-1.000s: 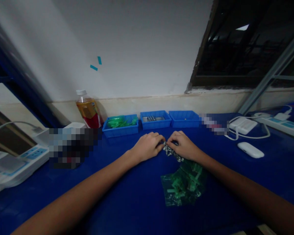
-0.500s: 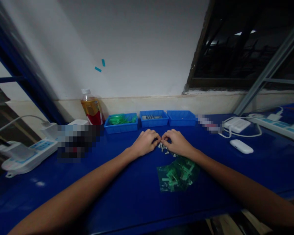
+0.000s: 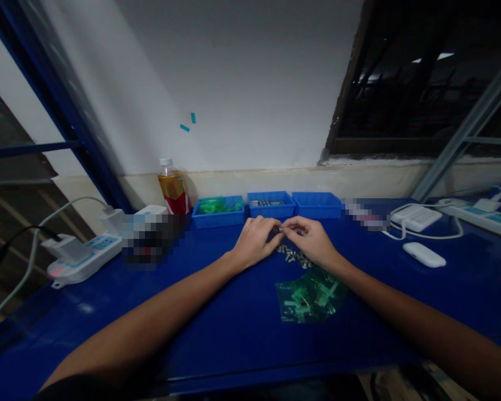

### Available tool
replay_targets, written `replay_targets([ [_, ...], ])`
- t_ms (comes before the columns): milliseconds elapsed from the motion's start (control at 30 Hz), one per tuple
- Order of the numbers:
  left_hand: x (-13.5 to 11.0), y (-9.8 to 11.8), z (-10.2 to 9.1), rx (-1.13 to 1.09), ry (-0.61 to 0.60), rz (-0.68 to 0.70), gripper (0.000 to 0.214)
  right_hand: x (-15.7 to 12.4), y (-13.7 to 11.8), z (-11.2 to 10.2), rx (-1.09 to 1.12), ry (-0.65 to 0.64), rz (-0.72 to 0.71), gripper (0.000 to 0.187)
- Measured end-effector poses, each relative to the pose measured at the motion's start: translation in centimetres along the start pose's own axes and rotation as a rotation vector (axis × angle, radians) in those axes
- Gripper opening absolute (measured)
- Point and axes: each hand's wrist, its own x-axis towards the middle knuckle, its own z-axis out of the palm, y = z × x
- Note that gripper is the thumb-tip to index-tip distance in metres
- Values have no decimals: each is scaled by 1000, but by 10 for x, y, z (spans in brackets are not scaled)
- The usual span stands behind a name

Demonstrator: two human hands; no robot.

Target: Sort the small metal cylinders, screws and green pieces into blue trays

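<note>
My left hand (image 3: pixel 256 240) and my right hand (image 3: pixel 311 240) meet fingertip to fingertip above the blue table. Both are closed in a pinch, with a small shiny metal part (image 3: pixel 280 229) between them; it is too small to tell its exact kind. Just below, partly covered by my right hand, lies a loose pile of small metal screws (image 3: pixel 291 255). Closer to me, several clear green plastic bags (image 3: pixel 303 303) with pale pieces inside lie in a heap by my right forearm.
Along the wall stand three blue bins: one with green bags (image 3: pixel 219 220), one with metal pins (image 3: pixel 271 210), and a third (image 3: pixel 317 207). A drink bottle (image 3: pixel 173 189) and a power strip (image 3: pixel 87 256) are at left. A white case (image 3: pixel 424 254) and white cables lie right.
My fingertips have lifted off the screw pile, and a small metal part now shows between them. More of the pile is visible. The whole view has shifted slightly.
</note>
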Motion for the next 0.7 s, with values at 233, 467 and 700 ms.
replay_targets([
  [233,-2,1,-1,4,47,27,22,-3,3,1,-72,20,-51,12],
  [467,-1,3,-3,16,32,8,24,-4,2,-2,-143,-10,-83,13],
  [700,0,4,-4,63,-7,42,30,-5,-2,-12,-612,-82,-428,16],
])
